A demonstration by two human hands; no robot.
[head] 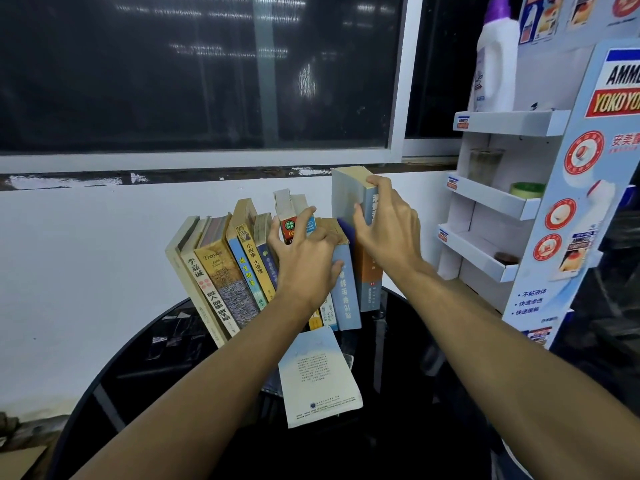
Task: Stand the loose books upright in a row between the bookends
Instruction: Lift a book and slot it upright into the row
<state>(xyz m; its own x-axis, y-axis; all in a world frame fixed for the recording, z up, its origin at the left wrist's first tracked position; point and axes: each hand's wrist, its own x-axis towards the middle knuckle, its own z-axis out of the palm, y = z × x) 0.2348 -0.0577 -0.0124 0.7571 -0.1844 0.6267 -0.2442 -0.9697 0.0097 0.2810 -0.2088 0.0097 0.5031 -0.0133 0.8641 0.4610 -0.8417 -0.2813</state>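
Note:
A row of several books stands leaning left at the back of a round black glass table. My left hand grips the spines in the middle of the row, its thumb on a pale blue book. My right hand holds the top of a tall grey and orange book standing at the row's right end. One loose white book lies flat in front of the row. No bookend is visible.
A white cardboard display rack stands close on the right, holding a glass, a tape roll and a white bottle. A white wall and dark window are behind the books.

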